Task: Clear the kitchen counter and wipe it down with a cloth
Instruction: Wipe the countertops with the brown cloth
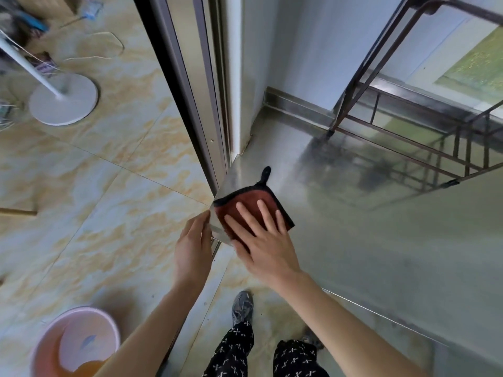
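Note:
A folded brown cloth point(246, 201) with black edging and a small black loop lies on the near left corner of the stainless steel counter point(367, 219). My right hand point(261, 240) lies flat on the cloth with fingers spread and straight, pressing it onto the steel. My left hand point(193, 247) is just off the counter's left edge, fingers straight, its fingertips touching the corner of the steel top.
A dark metal rack point(408, 126) stands on the counter at the back right. A sliding door frame point(196, 91) meets the counter's left corner. On the tiled floor are a pink basin point(74, 344) and a white fan base point(64, 100). My feet are below the counter.

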`<state>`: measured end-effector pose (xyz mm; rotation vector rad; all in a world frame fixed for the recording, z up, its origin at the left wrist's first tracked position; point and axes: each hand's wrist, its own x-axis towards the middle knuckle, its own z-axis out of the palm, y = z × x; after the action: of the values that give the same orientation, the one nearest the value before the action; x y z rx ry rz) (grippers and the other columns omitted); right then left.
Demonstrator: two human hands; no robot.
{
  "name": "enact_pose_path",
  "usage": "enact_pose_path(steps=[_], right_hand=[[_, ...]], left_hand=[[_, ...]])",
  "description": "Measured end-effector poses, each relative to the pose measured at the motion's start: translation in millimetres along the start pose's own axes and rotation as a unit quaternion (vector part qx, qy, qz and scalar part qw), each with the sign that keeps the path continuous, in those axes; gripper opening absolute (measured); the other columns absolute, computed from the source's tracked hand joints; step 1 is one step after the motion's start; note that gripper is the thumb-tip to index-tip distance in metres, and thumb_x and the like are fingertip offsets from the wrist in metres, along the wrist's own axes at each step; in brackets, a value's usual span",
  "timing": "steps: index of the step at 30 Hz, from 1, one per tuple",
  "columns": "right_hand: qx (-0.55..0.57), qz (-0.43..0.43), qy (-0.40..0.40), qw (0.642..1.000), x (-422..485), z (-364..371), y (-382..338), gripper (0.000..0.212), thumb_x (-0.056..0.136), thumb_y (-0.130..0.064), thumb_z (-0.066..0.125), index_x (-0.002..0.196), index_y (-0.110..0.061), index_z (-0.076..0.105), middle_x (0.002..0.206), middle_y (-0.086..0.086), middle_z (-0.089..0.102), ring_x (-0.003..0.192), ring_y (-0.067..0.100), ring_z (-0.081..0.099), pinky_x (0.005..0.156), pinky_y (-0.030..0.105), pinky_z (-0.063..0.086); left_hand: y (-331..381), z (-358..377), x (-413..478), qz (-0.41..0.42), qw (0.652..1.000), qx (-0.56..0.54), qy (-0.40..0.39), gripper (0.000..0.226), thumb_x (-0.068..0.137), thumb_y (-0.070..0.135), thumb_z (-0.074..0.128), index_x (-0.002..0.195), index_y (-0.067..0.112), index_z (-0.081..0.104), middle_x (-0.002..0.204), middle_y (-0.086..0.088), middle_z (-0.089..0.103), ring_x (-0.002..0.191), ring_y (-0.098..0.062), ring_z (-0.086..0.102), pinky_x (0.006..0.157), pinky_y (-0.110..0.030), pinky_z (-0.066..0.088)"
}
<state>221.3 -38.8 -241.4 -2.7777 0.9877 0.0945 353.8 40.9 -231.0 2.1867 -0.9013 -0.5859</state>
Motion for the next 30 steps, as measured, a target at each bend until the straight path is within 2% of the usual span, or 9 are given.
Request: enact_pose_path(steps=[2, 6, 9, 12, 15, 18, 22, 26, 30], right_hand=[[0.003, 0.06, 0.003, 0.998, -3, 0, 11, 0.049, 0.095, -0.047, 0.025, 0.142, -0.037, 0.031, 0.153, -0.006, 0.027, 0.141, 0.034, 0.023, 0.11, 0.057, 0.019], [0.054, 0.187, 0.012, 0.981, 8, 4, -18, 0.051, 0.096, -0.045, 0.024, 0.146, -0.037, 0.019, 0.156, -0.005, 0.011, 0.143, 0.039, 0.007, 0.11, 0.055, -0.002], [0.058, 0.152, 0.01, 0.987, 19, 8, -58, 0.05, 0.094, -0.044, 0.033, 0.144, -0.036, 0.028, 0.155, -0.004, 0.022, 0.142, 0.039, 0.016, 0.109, 0.059, 0.004], [0.078, 0.102, -0.003, 0.992, 18, 0, -68, 0.049, 0.096, -0.043, 0.025, 0.144, -0.034, 0.028, 0.156, -0.003, 0.019, 0.143, 0.036, 0.01, 0.112, 0.058, 0.006], [0.133, 0.122, 0.029, 0.983, -6, -11, -38, 0.049, 0.097, -0.04, 0.021, 0.145, -0.032, 0.026, 0.157, -0.003, 0.014, 0.145, 0.027, 0.007, 0.114, 0.05, 0.007], [0.111, 0.259, 0.088, 0.955, -48, -5, 18, 0.05, 0.097, -0.036, 0.022, 0.144, -0.024, 0.031, 0.155, 0.003, 0.021, 0.143, 0.028, 0.017, 0.113, 0.048, 0.016], [0.08, 0.391, 0.103, 0.911, -101, 7, 79, 0.051, 0.094, -0.035, 0.027, 0.135, -0.012, 0.046, 0.146, 0.016, 0.039, 0.134, 0.039, 0.033, 0.106, 0.056, 0.026], [0.059, 0.423, 0.092, 0.9, -118, 10, 94, 0.054, 0.093, -0.036, 0.025, 0.137, -0.012, 0.044, 0.146, 0.018, 0.038, 0.134, 0.039, 0.033, 0.104, 0.057, 0.026], [0.049, 0.419, 0.091, 0.902, -117, 11, 93, 0.053, 0.093, -0.035, 0.026, 0.138, -0.013, 0.041, 0.146, 0.018, 0.037, 0.134, 0.04, 0.033, 0.104, 0.057, 0.028]], left_hand=[[1, -1, 0, -0.003, 1.0, -0.005, 0.005, 0.029, 0.095, 0.011, 0.045, 0.122, 0.012, 0.056, 0.118, -0.002, 0.059, 0.099, -0.016, 0.055, 0.075, -0.011, 0.032], [-1, -3, 3, -0.017, 1.0, -0.021, 0.004, 0.03, 0.094, 0.006, 0.044, 0.121, 0.011, 0.057, 0.115, -0.001, 0.06, 0.095, -0.01, 0.052, 0.071, -0.006, 0.03], [-1, -7, 7, -0.069, 0.994, -0.086, -0.002, 0.034, 0.094, 0.002, 0.04, 0.122, 0.013, 0.055, 0.115, 0.0, 0.061, 0.104, -0.012, 0.054, 0.083, -0.015, 0.034], [5, -8, 6, -0.088, 0.992, -0.085, 0.031, 0.036, 0.094, 0.004, 0.037, 0.127, 0.014, 0.049, 0.123, 0.0, 0.055, 0.114, -0.018, 0.052, 0.091, -0.026, 0.039], [20, 0, 7, 0.003, 0.996, 0.047, 0.077, 0.035, 0.095, 0.009, 0.039, 0.129, 0.008, 0.046, 0.136, -0.009, 0.043, 0.124, -0.025, 0.042, 0.104, -0.04, 0.031], [39, 26, 17, 0.086, 0.98, 0.177, 0.005, 0.04, 0.097, 0.025, 0.035, 0.134, 0.01, 0.042, 0.147, -0.011, 0.032, 0.134, -0.028, 0.029, 0.111, -0.043, 0.019], [41, 61, 20, 0.087, 0.95, 0.291, -0.064, 0.059, 0.097, 0.048, 0.016, 0.147, 0.019, 0.007, 0.156, -0.007, 0.001, 0.143, -0.024, -0.004, 0.114, -0.046, 0.0], [32, 65, -7, 0.185, 0.923, 0.329, -0.078, 0.057, 0.096, 0.046, 0.018, 0.147, 0.02, 0.014, 0.155, -0.007, 0.015, 0.143, -0.024, 0.007, 0.112, -0.048, 0.007], [36, 81, -55, 0.283, 0.889, 0.327, -0.15, 0.057, 0.094, 0.048, 0.023, 0.144, 0.021, 0.025, 0.152, -0.006, 0.025, 0.141, -0.023, 0.016, 0.113, -0.049, 0.011]])
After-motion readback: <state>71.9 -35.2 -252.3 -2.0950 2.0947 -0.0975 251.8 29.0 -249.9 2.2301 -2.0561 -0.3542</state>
